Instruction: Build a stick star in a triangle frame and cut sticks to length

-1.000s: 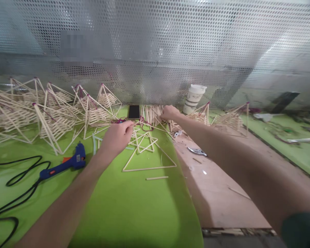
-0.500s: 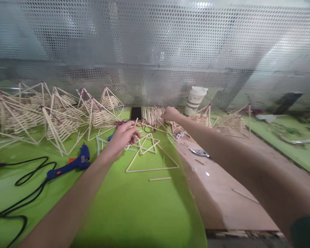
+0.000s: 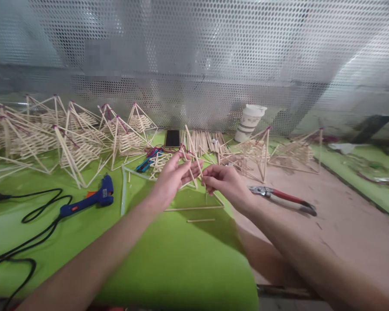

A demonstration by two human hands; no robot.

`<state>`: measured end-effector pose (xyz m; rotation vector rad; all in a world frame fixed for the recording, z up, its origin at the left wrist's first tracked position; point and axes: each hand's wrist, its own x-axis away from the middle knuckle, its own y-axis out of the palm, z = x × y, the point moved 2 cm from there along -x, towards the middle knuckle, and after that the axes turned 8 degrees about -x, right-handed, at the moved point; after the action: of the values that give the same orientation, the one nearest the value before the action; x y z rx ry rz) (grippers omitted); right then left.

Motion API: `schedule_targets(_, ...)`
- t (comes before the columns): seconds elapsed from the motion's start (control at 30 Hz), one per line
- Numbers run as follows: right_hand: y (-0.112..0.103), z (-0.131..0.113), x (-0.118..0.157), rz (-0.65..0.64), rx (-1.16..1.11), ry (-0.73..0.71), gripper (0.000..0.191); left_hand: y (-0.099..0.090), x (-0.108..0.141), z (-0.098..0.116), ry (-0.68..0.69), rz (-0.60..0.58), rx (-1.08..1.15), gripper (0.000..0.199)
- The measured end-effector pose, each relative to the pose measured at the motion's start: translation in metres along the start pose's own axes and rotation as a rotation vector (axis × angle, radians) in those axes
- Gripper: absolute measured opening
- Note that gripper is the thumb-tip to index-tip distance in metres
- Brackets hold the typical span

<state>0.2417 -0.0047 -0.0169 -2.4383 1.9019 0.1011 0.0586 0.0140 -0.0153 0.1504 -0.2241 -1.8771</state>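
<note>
My left hand [image 3: 173, 179] is over the green mat, its fingers extended behind a thin wooden stick and its thumb close to another. My right hand [image 3: 222, 181] pinches the lower end of a long wooden stick [image 3: 193, 147] that slants up to the left between both hands. Under the hands lies a stick triangle [image 3: 194, 208], partly hidden by them. A short stick [image 3: 200, 220] lies in front of it. Behind the hands is a pile of loose sticks [image 3: 200, 142].
Stick pyramids [image 3: 80, 142] fill the back left. A blue glue gun [image 3: 87, 202] with black cable lies at left. Red-handled pliers [image 3: 285, 197] lie on the brown board at right. A phone [image 3: 172, 138] and a white cup [image 3: 250, 123] are at the back.
My right hand has come back from the stick pile and now holds a stick beside my left hand. The pliers, earlier mostly hidden under my right arm, show fully.
</note>
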Motion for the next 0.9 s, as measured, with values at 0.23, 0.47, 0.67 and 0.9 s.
schedule_targets(0.23,0.001,0.007,0.005,0.008,-0.080,0.000,0.010,0.011,0.002,-0.015,-0.019,-0.052,-0.031,0.012)
schedule_targets(0.47,0.003,0.013,0.012,0.032,-0.025,-0.056,0.013,0.012,0.004,-0.015,-0.054,-0.043,0.080,0.010)
schedule_targets(0.67,0.007,0.016,0.012,0.086,-0.013,-0.054,0.012,0.017,0.006,-0.018,-0.071,-0.020,0.099,0.011)
schedule_targets(0.9,0.008,0.017,0.014,0.103,-0.011,-0.084,0.007,0.023,0.008,-0.016,-0.083,-0.023,0.056,0.015)
